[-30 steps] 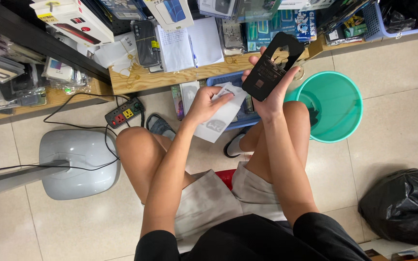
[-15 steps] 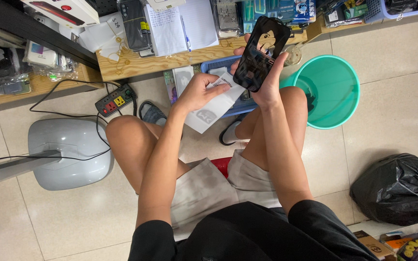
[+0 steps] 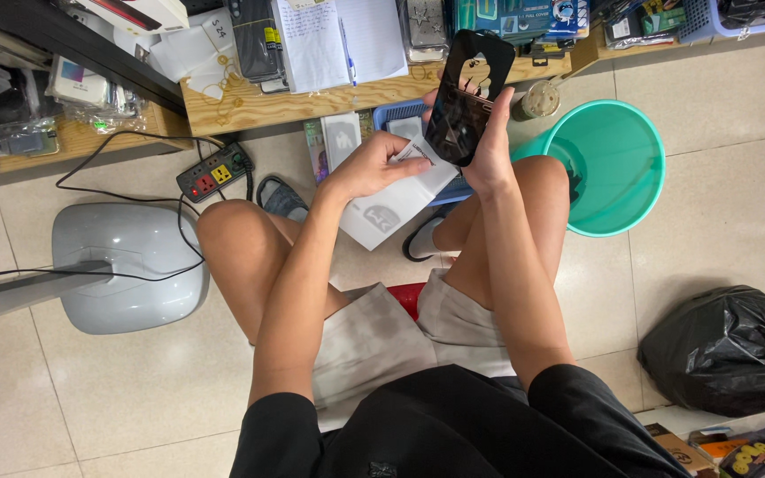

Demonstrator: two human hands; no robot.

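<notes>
Tiled floor fills the frame — upper centre, the right hand [image 3: 489, 146] is clamped on a black phone case [image 3: 467, 93], while the left hand [image 3: 374, 164] pinches a white packet [image 3: 391, 208] just below it, beside a teal bucket [image 3: 622, 190].

A small phone-accessory shop: packaged phone cases [image 3: 506, 18] crowd the low wooden shelf [image 3: 312, 102], a notebook [image 3: 338, 40] lies on that shelf, and a power strip [image 3: 214, 173] sits on tiled floor below it.

Right hand [image 3: 491, 146] fingers hidden behind the black phone case [image 3: 467, 93] — grip unclear.
</notes>
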